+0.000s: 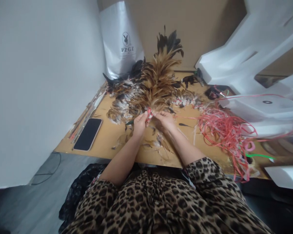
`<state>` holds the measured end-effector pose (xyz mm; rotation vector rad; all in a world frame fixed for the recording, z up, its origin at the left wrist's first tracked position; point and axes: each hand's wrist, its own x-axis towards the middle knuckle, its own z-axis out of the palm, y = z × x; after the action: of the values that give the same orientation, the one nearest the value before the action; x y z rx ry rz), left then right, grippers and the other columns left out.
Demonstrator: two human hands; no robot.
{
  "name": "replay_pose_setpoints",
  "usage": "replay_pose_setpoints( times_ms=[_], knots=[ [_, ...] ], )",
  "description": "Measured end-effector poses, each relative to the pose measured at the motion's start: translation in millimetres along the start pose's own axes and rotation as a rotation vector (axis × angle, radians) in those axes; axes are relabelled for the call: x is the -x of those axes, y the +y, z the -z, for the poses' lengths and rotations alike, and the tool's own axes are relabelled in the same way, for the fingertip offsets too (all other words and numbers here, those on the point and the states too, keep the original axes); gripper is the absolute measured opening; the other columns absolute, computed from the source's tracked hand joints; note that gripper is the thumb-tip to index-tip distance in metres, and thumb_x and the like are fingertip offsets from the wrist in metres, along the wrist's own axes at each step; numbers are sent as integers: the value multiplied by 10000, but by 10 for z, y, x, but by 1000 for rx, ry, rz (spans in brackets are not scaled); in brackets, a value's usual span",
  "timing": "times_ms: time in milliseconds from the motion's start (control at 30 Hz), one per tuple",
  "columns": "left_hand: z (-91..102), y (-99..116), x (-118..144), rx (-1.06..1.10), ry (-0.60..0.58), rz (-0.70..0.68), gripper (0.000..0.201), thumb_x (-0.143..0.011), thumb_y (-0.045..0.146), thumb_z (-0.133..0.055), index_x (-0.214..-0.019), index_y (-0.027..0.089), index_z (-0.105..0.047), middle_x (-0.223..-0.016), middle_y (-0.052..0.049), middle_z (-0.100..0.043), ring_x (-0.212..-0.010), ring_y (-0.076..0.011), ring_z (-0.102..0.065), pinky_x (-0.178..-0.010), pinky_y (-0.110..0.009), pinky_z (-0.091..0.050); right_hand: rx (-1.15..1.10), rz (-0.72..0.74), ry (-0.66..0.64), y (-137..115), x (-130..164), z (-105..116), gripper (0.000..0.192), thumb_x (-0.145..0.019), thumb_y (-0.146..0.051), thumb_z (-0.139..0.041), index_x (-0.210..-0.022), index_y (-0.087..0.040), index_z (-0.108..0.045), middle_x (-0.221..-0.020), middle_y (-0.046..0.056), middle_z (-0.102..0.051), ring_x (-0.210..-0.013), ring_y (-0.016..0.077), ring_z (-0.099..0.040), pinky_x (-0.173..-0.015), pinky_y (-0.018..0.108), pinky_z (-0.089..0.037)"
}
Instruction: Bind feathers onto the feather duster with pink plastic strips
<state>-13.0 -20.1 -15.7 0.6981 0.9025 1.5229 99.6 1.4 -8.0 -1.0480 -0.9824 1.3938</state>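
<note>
In the head view, the one we have, we look down on two bare hands meeting at the base of a large bunch of feathers (pixel 158 76). The bunch lies on the brown table (pixel 104 143) straight ahead, its tan plumes fanning away from us to dark tips (the base is bound in red). Our left hand (pixel 140 123) pinches that base between thumb and fingers. Our right hand (pixel 166 120) has its fingertips at the same red binding, though we cannot tell whether they grip it or only touch it.

A thin red string (pixel 188 117) runs from near the right hand toward a loose tangle of red ribbon (pixel 217 125) on the right side of the table. Beside that tangle we see a green strip (pixel 260 156). More feathers (pixel 123 102) are heaped just left of the bunch, and stray ones (pixel 158 143) lie between our forearms. Well to the left of our hands rests a phone (pixel 88 134), screen dark. Behind the heap stands a silvery bag (pixel 123 39) with a rabbit head printed on it.
</note>
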Motion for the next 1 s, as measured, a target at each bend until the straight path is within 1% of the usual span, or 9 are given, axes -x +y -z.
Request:
replay_pose_setpoints(
  times_ms=[100, 200, 267, 333, 433, 600, 733, 867, 1000],
  knots=[
    [-1, 18, -12, 36, 50, 35, 372, -680, 477, -688, -701, 113, -611, -586, -5, -557, -449, -33, -411, -392, -169, -227, -81, 115, 15, -158, 20, 103, 379, -561, -399, -782, -553, -171, -479, -484, -66, -442, -425, 44, -323, -450, 203, -255],
    [-12, 30, -13, 44, 64, 71, 401, -672, 490, -691, -763, 107, -615, -630, -22, -589, -460, -37, -433, -396, -171, -230, -67, 226, -73, -341, 30, 214, 440, -611, -412, -757, -494, -179, -403, -430, -80, -324, -404, 43, -267, -431, 207, -238],
    [-20, 24, -9, 26, 49, 71, 418, -682, 506, -676, -787, 106, -619, -640, -23, -590, -465, -39, -434, -396, -174, -227, 65, 292, -124, -396, 23, 257, 365, -633, -423, -743, -533, -176, -493, -462, -55, -416, -443, 67, -366, -469, 218, -320],
    [-22, 5, -6, -1, 30, 63, 425, -695, 524, -657, -771, 108, -619, -621, -15, -571, -458, -39, -418, -394, -179, -222, 228, 364, -148, -386, 6, 266, 279, -645, -424, -736, -684, -171, -624, -626, -4, -593, -593, 117, -523, -591, 250, -424],
    [-10, -35, -3, -50, -13, 26, 423, -720, 538, -627, -718, 115, -612, -570, 2, -523, -444, -38, -388, -394, -185, -218, 387, 433, -187, -312, -22, 233, 296, -686, -431, -703, -833, -175, -676, -842, 41, -675, -790, 169, -594, -749, 297, -461],
    [-1, -73, 13, -149, -82, -26, 407, -758, 523, -594, -683, 123, -618, -534, 12, -488, -438, -41, -371, -403, -187, -227, 470, 472, -220, -255, -43, 178, 306, -728, -445, -660, -802, -148, -670, -786, 49, -662, -726, 159, -581, -709, 292, -464],
    [-30, -73, 27, -205, -85, -44, 381, -731, 508, -626, -690, 130, -628, -520, 22, -476, -437, -42, -347, -412, -193, -232, 465, 427, -222, -220, -59, 176, 329, -720, -469, -660, -781, -146, -662, -743, 41, -645, -695, 151, -565, -680, 281, -458],
    [-56, -66, 39, -213, -74, -57, 365, -698, 496, -663, -709, 131, -641, -535, 25, -480, -452, -38, -343, -426, -190, -225, 441, 400, -168, -187, -61, 169, 349, -706, -483, -666, -794, -146, -653, -750, 45, -638, -696, 152, -556, -659, 277, -446],
    [-77, -35, 71, -200, -69, -53, 368, -713, 498, -646, -702, 131, -646, -547, 18, -489, -460, -41, -346, -426, -189, -227, 478, 378, -167, -235, -41, 180, 347, -720, -489, -648, -768, -146, -643, -706, 31, -614, -661, 141, -528, -638, 272, -422]
  ],
)
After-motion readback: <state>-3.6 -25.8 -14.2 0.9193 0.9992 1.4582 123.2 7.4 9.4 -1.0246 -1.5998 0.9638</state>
